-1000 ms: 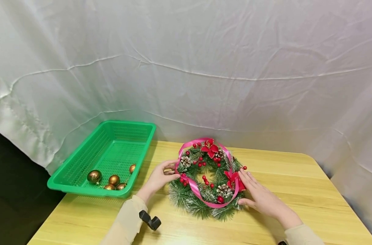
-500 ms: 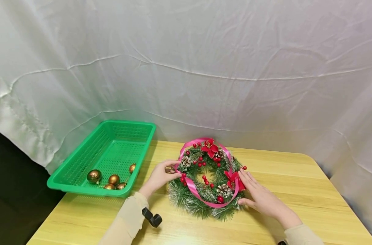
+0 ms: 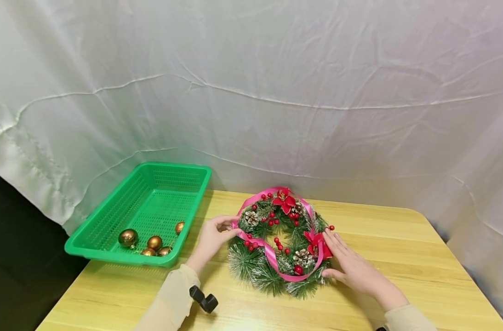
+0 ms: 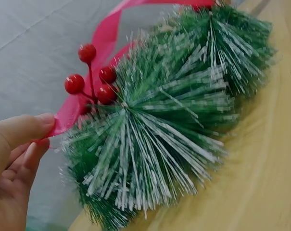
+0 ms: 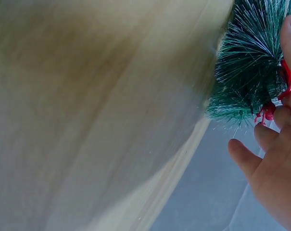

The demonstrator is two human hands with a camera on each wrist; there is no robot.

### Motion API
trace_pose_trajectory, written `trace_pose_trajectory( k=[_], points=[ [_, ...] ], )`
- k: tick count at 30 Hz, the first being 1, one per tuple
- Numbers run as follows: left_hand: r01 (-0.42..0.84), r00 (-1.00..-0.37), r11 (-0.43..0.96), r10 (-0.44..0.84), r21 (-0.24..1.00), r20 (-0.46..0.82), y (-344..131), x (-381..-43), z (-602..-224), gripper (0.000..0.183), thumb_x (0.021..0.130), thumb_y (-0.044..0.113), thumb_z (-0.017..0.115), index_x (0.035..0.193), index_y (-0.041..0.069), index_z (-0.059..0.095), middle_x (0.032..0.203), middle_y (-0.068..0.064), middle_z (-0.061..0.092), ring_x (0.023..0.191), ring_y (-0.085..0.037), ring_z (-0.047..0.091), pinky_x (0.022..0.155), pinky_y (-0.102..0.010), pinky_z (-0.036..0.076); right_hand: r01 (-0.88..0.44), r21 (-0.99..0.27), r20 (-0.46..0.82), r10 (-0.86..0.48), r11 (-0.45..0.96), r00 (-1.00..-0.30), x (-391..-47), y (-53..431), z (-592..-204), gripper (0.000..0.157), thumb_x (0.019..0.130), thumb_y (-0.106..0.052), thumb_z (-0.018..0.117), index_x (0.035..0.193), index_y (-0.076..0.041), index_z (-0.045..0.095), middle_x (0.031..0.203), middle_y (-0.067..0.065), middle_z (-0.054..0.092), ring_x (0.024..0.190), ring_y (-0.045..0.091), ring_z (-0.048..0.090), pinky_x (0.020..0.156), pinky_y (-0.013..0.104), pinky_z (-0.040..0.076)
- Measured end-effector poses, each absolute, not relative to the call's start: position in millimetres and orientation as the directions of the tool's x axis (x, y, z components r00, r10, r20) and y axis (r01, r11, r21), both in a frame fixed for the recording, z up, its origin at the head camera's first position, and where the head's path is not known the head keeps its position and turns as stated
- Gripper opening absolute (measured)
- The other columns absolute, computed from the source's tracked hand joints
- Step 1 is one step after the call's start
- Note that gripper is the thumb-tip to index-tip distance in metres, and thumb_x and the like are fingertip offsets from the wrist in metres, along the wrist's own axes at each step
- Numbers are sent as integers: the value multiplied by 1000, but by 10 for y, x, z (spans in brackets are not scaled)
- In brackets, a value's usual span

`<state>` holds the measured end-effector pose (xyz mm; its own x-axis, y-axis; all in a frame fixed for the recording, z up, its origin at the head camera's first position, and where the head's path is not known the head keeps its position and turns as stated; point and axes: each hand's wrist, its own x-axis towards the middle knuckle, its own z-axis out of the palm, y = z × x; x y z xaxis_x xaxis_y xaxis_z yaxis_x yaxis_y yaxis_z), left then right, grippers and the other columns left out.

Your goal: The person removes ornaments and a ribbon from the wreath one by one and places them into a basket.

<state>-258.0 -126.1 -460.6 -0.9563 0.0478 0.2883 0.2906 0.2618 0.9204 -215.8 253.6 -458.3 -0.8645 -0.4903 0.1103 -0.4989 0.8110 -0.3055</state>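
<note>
Left hand (image 3: pixel 211 238) pinches pink ribbon (image 4: pixel 106 41) between thumb and fingers; right hand (image 3: pixel 352 267) rests on wreath (image 3: pixel 245 267), fingers nearly straight, grasping nothing that shows. Wreath lies just right of pinch. Seemingly done: ribbon looped over wreath, 2 red flowers (image 3: pixel 283 200) on it. Seemingly undone: loop looks loose, no knot visible; 5 baubles (image 3: pixel 128 237) in green basket (image 3: pixel 123 258), left of pinch. Far edge of table (image 3: pixel 400 257) and curtain (image 3: pixel 317 138) crowd wreath's back. Room: past right hand, nearside between hands.

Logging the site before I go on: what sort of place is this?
Probably a curtained-off craft or recording spot: pale cloth hung behind a wood-grain table, with a decorated wreath on it.
</note>
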Motion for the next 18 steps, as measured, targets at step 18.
trace_pose_trajectory(
  k=[18],
  points=[
    [280,-959,253,21,926,284,-1254,-2399,-4530,13,73,21,74,84,15,71,81,-1,67,67,-24,58,55,-22,48,-491,-334,108,-484,805,-868,-2162,2533,-4590,93,78,-55,57,147,-16,9,152,6,6,137,31,8,104,54,20]
  ],
)
